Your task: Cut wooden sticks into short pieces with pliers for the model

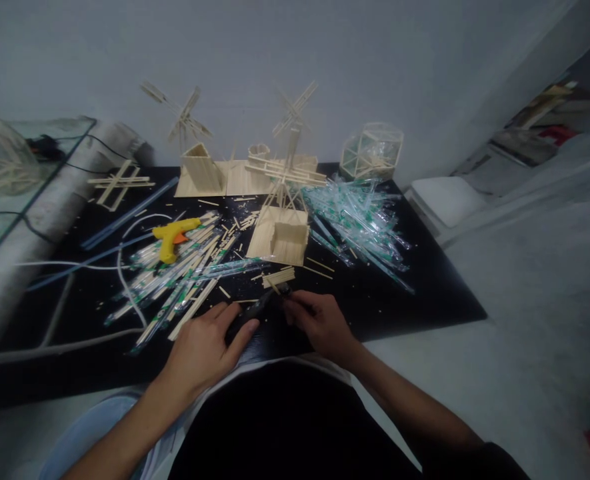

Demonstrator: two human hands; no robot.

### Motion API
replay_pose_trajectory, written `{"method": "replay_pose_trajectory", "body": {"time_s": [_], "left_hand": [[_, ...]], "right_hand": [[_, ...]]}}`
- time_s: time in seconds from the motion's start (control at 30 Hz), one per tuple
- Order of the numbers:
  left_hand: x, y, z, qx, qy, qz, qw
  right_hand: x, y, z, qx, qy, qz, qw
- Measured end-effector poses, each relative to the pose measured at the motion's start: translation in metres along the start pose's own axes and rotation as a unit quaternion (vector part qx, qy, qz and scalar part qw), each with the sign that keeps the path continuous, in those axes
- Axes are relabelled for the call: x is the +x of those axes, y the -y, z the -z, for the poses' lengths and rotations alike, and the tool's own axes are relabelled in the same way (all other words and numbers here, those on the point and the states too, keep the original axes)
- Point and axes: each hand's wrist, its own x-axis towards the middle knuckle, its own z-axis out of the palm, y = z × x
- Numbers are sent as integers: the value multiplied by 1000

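My left hand [202, 343] is closed around a dark hand tool [262, 308] near the table's front edge. The tool's exact kind is hard to make out in the dim light. My right hand [322, 323] is closed in a pinch beside the tool's tip, and what its fingers hold is hidden. A short piece of wooden stick [273, 287] shows at the tip. Just beyond lies a small flat panel of joined sticks [279, 277]. Behind it stands a windmill model [287, 175] with crossed blades, on a board with a low stick-walled box [289, 241].
A yellow glue gun [171, 239] lies on wrapped chopsticks at left, its white cord [121, 267] looping past. Plastic wrappers [359, 217] pile up at right. More windmill models [202, 170] line the wall, and a white stool [447, 199] stands right of the black table [425, 287].
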Motion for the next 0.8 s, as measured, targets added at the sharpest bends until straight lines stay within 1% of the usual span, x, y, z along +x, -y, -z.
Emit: {"method": "replay_pose_trajectory", "body": {"time_s": [0.23,0.3,0.37,0.43,0.53,0.63,0.73,0.8], "left_hand": [[-3,4,-3,5,-6,-20,1000],[-3,6,-3,12,-5,-25,1000],[-3,7,-3,14,-8,-34,999],[-4,8,-3,8,-15,-49,999],[-5,10,-3,-3,-23,-70,997],[-6,11,-3,-14,-22,-77,997],[-5,9,-1,-28,-3,-68,997],[-3,6,0,-40,16,-51,998]], "right_hand": [[0,-6,3,73,52,-20,996],[0,-7,4,103,66,-36,992],[1,-7,6,151,93,-56,983],[1,-8,9,214,136,-79,964],[1,-11,12,310,197,-122,922],[2,-14,10,380,222,-155,884],[2,-17,7,412,224,-167,867],[3,-19,6,412,216,-174,868]]}}
